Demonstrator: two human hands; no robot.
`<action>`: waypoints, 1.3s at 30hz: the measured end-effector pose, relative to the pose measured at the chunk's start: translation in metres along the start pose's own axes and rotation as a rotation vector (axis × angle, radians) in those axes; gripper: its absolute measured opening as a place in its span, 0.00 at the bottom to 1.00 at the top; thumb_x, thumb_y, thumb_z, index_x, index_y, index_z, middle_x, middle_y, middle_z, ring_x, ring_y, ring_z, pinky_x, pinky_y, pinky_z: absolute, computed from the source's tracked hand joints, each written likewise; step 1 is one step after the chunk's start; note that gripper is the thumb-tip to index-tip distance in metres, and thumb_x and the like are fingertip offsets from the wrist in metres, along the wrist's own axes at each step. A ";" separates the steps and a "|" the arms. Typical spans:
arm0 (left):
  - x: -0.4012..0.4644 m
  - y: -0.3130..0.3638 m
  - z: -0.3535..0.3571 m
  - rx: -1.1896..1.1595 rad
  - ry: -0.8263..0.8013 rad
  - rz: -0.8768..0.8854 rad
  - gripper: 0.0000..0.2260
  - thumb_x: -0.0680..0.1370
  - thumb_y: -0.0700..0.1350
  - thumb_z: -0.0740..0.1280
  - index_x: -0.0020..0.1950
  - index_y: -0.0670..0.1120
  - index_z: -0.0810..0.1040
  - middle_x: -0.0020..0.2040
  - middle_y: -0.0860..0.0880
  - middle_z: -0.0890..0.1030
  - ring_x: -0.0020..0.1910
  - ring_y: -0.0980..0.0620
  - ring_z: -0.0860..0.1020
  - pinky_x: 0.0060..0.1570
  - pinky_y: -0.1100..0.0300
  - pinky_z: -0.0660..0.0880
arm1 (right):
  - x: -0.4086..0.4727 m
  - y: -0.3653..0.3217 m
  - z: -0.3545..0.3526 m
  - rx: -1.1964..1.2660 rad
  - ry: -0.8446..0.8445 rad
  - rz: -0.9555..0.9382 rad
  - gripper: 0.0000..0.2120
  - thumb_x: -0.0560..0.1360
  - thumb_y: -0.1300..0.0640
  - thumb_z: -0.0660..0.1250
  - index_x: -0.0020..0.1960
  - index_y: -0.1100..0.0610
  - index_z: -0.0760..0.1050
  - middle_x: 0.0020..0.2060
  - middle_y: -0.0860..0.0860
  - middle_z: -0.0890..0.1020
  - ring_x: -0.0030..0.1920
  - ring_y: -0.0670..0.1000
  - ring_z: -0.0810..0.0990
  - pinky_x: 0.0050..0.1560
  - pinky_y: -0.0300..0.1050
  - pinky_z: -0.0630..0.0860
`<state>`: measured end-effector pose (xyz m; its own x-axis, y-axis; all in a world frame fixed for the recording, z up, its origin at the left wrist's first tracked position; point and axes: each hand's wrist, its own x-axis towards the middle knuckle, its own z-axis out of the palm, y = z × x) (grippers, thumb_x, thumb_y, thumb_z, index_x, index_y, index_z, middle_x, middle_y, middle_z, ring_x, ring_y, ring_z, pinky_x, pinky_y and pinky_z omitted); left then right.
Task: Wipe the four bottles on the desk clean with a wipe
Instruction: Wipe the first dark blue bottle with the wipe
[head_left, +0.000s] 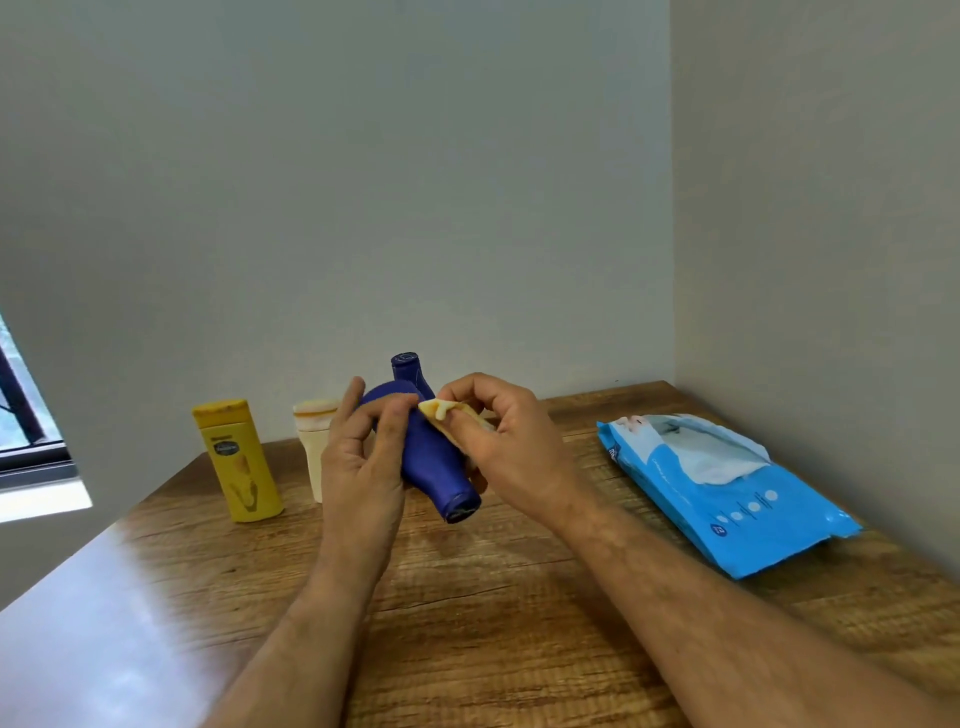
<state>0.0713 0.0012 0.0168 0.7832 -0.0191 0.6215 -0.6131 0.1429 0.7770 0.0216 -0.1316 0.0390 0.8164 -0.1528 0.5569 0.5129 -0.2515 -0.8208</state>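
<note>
both hands (363, 457) (511, 441) grip blue bottle (434, 462) and wipe (441, 415) above bare mid-desk (467, 623), clear of edges.

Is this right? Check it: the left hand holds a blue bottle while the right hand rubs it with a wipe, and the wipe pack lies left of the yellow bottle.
One error: the head view shows the wipe pack far right of the yellow bottle.

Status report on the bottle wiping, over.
Left hand holds blue bottle tilted, off desk. Right hand presses wipe on it. Nothing in the way.
</note>
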 end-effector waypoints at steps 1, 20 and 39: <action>0.000 0.000 -0.001 0.054 -0.016 0.019 0.09 0.82 0.48 0.63 0.51 0.57 0.84 0.70 0.64 0.70 0.71 0.70 0.66 0.63 0.64 0.73 | 0.000 0.000 0.001 0.007 0.004 0.000 0.03 0.79 0.51 0.68 0.51 0.49 0.79 0.44 0.52 0.81 0.37 0.49 0.80 0.28 0.37 0.76; -0.013 0.000 0.003 0.485 -0.252 0.003 0.13 0.73 0.50 0.76 0.53 0.61 0.76 0.49 0.59 0.82 0.49 0.62 0.80 0.47 0.68 0.76 | 0.003 0.017 0.000 -0.206 0.069 0.034 0.06 0.80 0.55 0.65 0.56 0.49 0.78 0.49 0.44 0.82 0.49 0.42 0.80 0.45 0.36 0.80; -0.008 -0.001 0.001 0.652 -0.017 -0.066 0.16 0.69 0.44 0.77 0.48 0.60 0.77 0.37 0.56 0.81 0.39 0.55 0.79 0.43 0.55 0.78 | 0.001 0.005 -0.002 -0.201 0.103 -0.248 0.09 0.77 0.64 0.67 0.55 0.54 0.80 0.50 0.46 0.83 0.50 0.42 0.81 0.47 0.31 0.77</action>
<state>0.0657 0.0002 0.0109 0.8229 -0.0240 0.5676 -0.5052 -0.4878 0.7119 0.0243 -0.1349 0.0355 0.6364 -0.1567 0.7553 0.6218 -0.4753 -0.6225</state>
